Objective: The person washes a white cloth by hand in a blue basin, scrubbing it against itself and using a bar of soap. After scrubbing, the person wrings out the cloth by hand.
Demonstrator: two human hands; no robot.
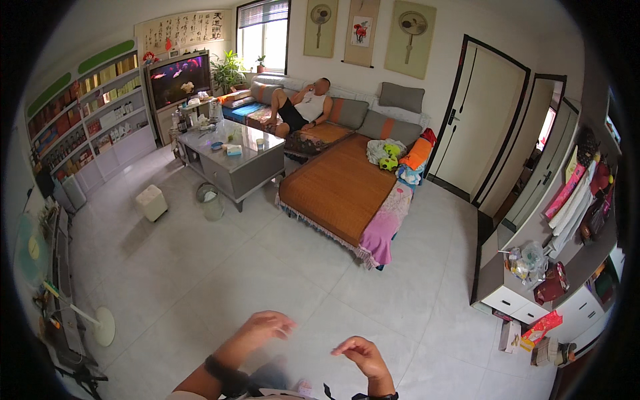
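Note:
My left hand (267, 328) is held out over the tiled floor (260, 280), palm turned inward and fingers loosely stretched, a little blurred. It holds nothing that I can see. A dark band (223, 375) circles that wrist. To its right, my right hand (363, 355) hovers with its fingers bent and apart, pointing left, and nothing shows in it. The two hands do not touch each other or any furniture. Beyond them is the sofa's long seat, covered with a brown mat (340, 190).
A person (310, 110) reclines on the sofa behind a grey coffee table (230, 170). A white stool (152, 203) and a clear bin (212, 203) stand on the floor. At left is a standing fan (103, 327); at right, a white cabinet (510, 300) with bags. Behind the sofa is a door (480, 120).

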